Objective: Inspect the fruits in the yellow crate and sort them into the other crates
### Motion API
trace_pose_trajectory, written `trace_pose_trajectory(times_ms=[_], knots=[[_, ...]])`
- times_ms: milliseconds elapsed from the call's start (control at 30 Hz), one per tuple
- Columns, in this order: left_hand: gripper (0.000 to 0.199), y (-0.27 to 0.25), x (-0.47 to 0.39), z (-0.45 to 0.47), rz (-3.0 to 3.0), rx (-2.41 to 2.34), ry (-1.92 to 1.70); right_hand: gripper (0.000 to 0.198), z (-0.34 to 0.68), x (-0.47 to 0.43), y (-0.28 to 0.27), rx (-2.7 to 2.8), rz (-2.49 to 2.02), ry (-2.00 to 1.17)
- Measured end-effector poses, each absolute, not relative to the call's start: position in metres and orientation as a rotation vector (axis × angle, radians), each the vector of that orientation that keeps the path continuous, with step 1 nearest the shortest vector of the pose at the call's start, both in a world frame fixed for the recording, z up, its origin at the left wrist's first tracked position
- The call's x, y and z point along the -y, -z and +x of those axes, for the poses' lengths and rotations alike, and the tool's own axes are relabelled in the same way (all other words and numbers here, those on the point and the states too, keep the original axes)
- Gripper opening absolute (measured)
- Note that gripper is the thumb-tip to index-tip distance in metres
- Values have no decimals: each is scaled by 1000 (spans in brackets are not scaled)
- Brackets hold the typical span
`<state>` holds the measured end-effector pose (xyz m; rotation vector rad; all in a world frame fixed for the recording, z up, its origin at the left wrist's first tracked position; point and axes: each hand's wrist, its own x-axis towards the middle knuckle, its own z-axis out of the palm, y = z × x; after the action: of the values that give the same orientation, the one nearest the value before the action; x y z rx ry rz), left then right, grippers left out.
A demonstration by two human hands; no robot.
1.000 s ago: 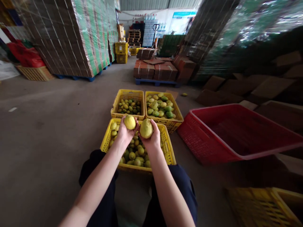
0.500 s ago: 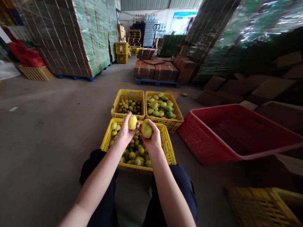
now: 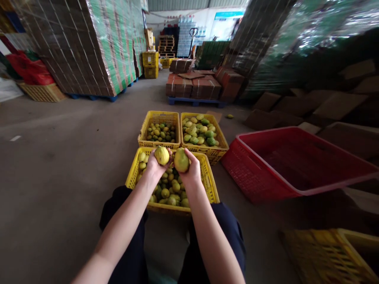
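My left hand (image 3: pixel 154 166) is cupped around a yellow fruit (image 3: pixel 162 155), palm turned up, fingertips curled against its far side. My right hand (image 3: pixel 193 169) wraps a bigger-looking, greenish-yellow fruit (image 3: pixel 181 160), with my thumb laid along its right side. Both grips are only as wide as the fruit in them. I hold the two side by side, close together, above the front crate (image 3: pixel 211 183), which is yellow.

Nearest me, well to the right of the front crate, part of a slatted yellow box (image 3: pixel 314 248) shows; its inside is too dark for me to tell what it holds. My dark trouser legs (image 3: pixel 227 232) come up to the near side of the front crate. Inside that crate, greenish-yellow fruits (image 3: pixel 170 190) lie heaped, partly hidden behind my hands and forearms.

To the right of the front crate stands a big red bin (image 3: pixel 245 173), wide at the rim, with a shaded inside. Just beyond the front crate, two more crates sit side by side. The back left crate (image 3: pixel 162 115) has small fruits, green to yellow, lying low in it. The back right crate (image 3: pixel 219 150) is filled much higher, with larger yellow and green fruits.

Farther beyond the front crate, to its right, a single fruit (image 3: pixel 229 116) rests on the floor. Beyond that, strapped bundles of flat cardboard (image 3: pixel 179 85) lie on a blue pallet (image 3: pixel 195 101).
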<state>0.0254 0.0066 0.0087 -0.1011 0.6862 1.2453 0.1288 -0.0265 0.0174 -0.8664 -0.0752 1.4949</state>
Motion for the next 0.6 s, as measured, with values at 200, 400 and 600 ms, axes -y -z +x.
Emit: trace_pose_trajectory(times_ms=[200,400,600], knots=[[20,-9,-7,27,-158,-689,-1245,18,133,24,-10,-13,-943,-1592],[15,-19,-4,27,-173,-677,-1272,27,129,26,-14,-80,-925,-1674],[24,-8,-5,25,-75,-666,-1239,17,133,29,-13,47,-869,-1534]])
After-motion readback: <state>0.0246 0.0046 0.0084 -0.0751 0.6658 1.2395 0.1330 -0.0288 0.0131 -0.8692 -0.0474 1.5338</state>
